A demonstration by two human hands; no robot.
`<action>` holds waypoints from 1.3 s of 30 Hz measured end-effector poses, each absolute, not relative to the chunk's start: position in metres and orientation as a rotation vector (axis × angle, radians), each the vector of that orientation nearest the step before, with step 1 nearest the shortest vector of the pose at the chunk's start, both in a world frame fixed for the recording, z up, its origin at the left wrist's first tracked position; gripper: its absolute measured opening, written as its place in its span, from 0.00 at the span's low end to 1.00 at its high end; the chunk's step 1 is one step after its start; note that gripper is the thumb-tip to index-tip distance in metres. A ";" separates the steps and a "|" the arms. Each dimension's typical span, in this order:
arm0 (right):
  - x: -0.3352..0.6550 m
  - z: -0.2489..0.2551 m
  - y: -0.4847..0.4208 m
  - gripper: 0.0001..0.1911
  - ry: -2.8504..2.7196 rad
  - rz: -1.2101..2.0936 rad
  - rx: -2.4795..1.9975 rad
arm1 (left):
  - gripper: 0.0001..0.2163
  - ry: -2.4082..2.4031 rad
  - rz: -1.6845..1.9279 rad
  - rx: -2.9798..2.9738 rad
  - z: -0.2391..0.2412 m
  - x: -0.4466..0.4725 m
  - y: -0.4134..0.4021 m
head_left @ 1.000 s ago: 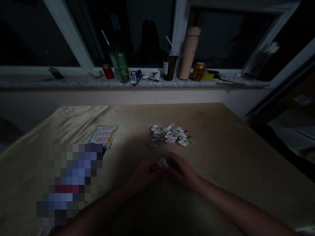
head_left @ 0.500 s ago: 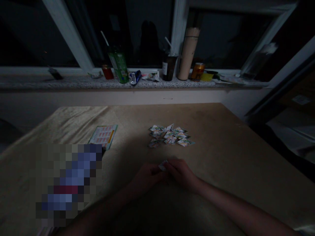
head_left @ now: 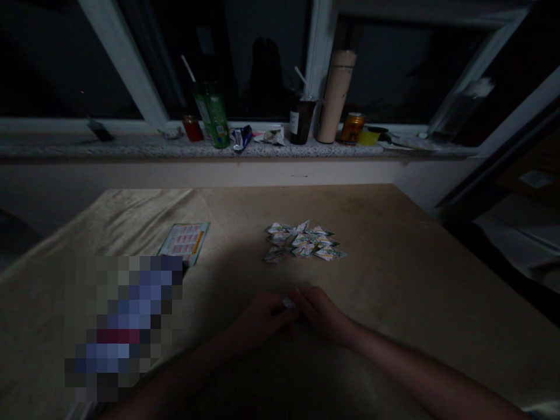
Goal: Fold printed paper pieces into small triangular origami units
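Note:
My left hand (head_left: 260, 318) and my right hand (head_left: 324, 315) meet low on the tan table (head_left: 394, 280), fingers pinched together on a small folded paper piece (head_left: 289, 303). Only a pale corner of it shows between the fingertips. Just beyond the hands lies a pile of several similar folded paper pieces (head_left: 304, 241), printed in white, green and orange. A flat printed sheet (head_left: 184, 241) lies to the left of the pile. The light is dim.
A blurred-out patch (head_left: 125, 326) covers the near left of the table. On the stone windowsill (head_left: 65, 146) behind stand a green bottle (head_left: 213, 114), a red can (head_left: 192, 127), a dark cup with a straw (head_left: 301, 116), a tall beige tube (head_left: 335, 96), an orange can (head_left: 352, 127) and wrappers.
The paper piece has sunk further between my fingers, so less of it shows. Both hands have stayed in about the same spot.

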State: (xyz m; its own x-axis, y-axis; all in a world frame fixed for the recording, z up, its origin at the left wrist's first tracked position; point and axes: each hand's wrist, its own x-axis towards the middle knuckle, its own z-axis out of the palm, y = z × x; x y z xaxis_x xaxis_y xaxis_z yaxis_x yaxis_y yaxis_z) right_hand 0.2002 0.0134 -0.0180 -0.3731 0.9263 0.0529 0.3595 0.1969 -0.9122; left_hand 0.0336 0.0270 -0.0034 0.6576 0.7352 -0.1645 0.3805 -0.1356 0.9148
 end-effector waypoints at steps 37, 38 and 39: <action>0.197 -0.020 0.011 0.26 -1.719 1.507 -1.034 | 0.20 1.063 0.600 1.710 -0.010 0.033 0.027; 0.198 -0.020 0.011 0.26 -1.728 1.499 -1.043 | 0.20 1.059 0.594 1.702 -0.010 0.033 0.027; 0.198 -0.020 0.011 0.26 -1.727 1.499 -1.052 | 0.20 1.055 0.588 1.684 -0.010 0.033 0.027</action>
